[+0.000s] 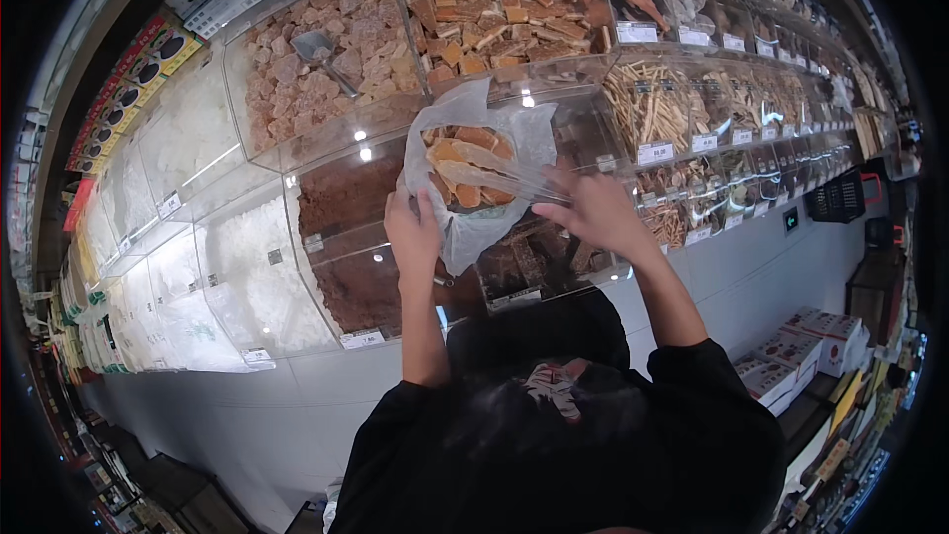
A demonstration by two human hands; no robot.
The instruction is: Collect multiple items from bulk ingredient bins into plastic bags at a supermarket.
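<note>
A thin translucent plastic bag (474,237) lies spread before me over the clear bins, its mouth facing up. Inside it sit several orange-brown slab sugar pieces (465,193). My left hand (412,233) pinches the bag's near left edge between thumb and fingers. On the other side, my right hand (597,211) grips a gathered strip of the bag's plastic, which is stretched taut across the pieces. Part of the pieces is seen only through this film. Beneath the bag, the bin lids are partly hidden.
Behind the bag are bins of slab sugar (511,11) and amber rock sugar (326,81), the latter with a scoop (315,47). Brown sugar (348,200) and white crystals (256,274) fill bins at left. Dried-root bins (645,100) line the right, above a black shopping basket (838,196).
</note>
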